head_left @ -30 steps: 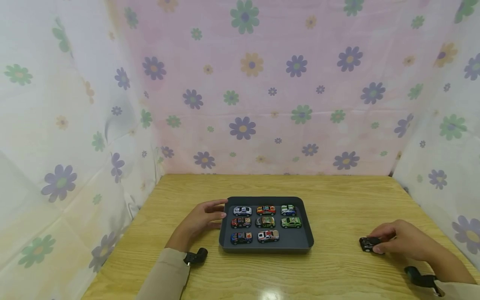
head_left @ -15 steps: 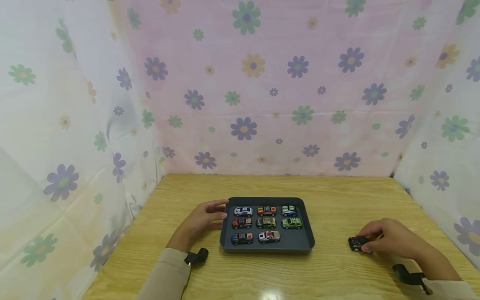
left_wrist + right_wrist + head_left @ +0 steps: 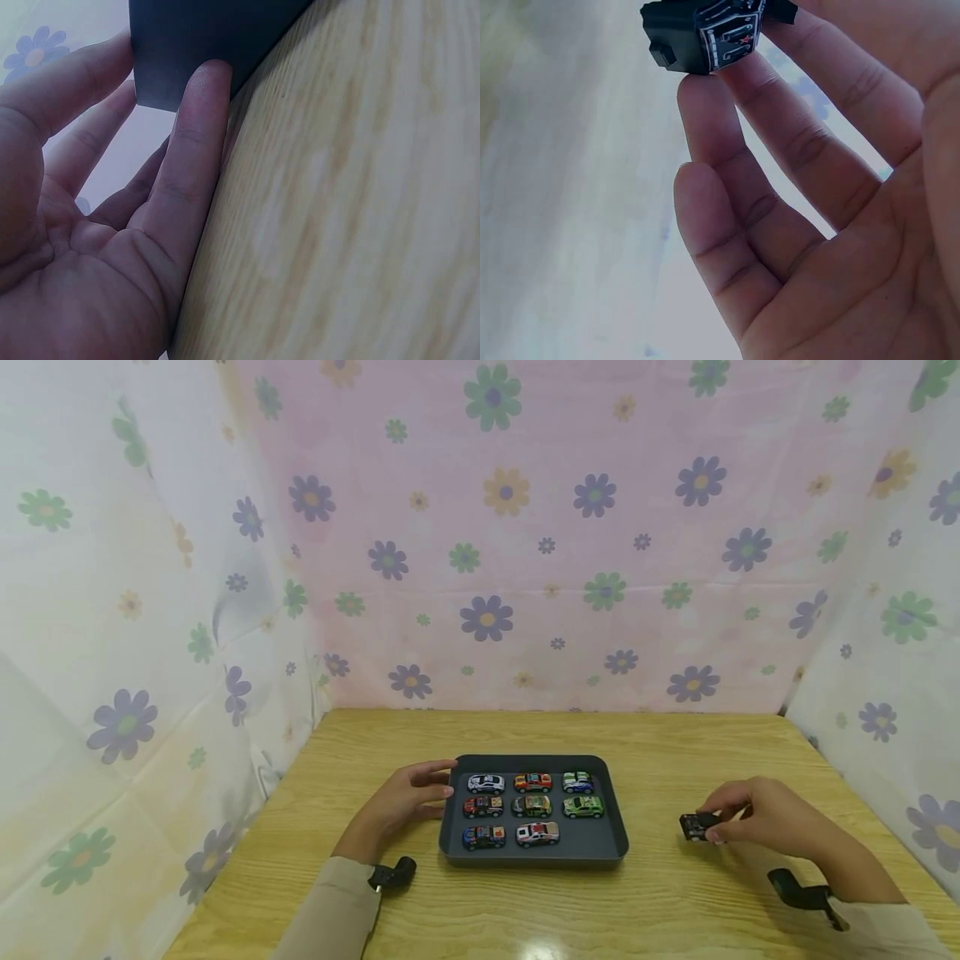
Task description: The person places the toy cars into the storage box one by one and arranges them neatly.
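Right of the tray, my right hand (image 3: 776, 822) pinches a black toy car (image 3: 695, 827) between thumb and fingers. In the right wrist view the toy car (image 3: 727, 37) shows white line markings and a small red star; the fingers (image 3: 712, 112) are under and beside it. My left hand (image 3: 405, 797) rests against the left side of a dark grey tray (image 3: 532, 862). Its fairly straight fingers (image 3: 199, 142) touch the tray's outer wall (image 3: 195, 45) in the left wrist view. Several small toy cars stand in rows inside, among them a white and red car (image 3: 537, 834) and a green car (image 3: 582, 807).
A light wood table (image 3: 375, 735) carries the tray. Flowered cloth (image 3: 555, 568) hangs behind the table and along both sides. Inside the tray, the front right corner (image 3: 588, 842) is bare, beside the white and red car.
My right hand has moved left toward the tray with the black toy car, which now appears slightly higher. The left hand and the tray have stayed put.
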`<state>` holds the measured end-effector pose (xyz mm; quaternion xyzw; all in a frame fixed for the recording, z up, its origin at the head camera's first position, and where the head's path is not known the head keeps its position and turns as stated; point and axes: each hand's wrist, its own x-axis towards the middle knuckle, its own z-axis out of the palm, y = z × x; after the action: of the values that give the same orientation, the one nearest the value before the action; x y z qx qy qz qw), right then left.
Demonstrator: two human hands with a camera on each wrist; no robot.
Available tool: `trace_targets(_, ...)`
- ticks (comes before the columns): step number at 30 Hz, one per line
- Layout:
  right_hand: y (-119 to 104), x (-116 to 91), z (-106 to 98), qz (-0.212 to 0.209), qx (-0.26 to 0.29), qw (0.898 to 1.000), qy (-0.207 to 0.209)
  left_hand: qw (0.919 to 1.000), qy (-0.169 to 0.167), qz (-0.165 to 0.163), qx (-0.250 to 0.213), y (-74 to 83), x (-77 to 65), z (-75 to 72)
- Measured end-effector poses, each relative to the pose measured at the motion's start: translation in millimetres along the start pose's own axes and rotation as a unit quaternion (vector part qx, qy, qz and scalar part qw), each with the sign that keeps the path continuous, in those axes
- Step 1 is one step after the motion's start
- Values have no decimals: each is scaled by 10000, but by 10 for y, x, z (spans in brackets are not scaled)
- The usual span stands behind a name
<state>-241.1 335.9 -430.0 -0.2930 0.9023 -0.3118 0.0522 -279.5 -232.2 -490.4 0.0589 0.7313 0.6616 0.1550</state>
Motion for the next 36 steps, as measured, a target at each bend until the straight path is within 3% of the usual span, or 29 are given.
trace_targets(11, -214, 201, -15, -137, -85, 9997, 190, 10000, 2, -15, -49, -46, 17, -8)
trace_targets(17, -282, 347, 37, -494, -128, 9980, 364, 10000, 4, 37, -87, -68, 29, -13)
trace_targets(20, -295, 395, 37, -419, -6, 9990, 178, 9999, 19, -3, -133, -45, 39, -12)
trace_targets(25, -240, 406, 30, 152, 243, 9990, -332, 9998, 60, -44, -158, -23, 49, -13)
trace_targets(28, -163, 406, 43, 285, 446, 9962, -695, 9999, 67, -11, -90, -31, 56, -17)
trace_targets(32, -47, 412, 82, 100, 783, 9910, -1079, 9999, 88, -27, -76, -42, 56, -19)
trace_targets(36, 35, 410, 116, -103, 915, 9903, -1040, 9999, 103, -39, -98, -43, 51, -12)
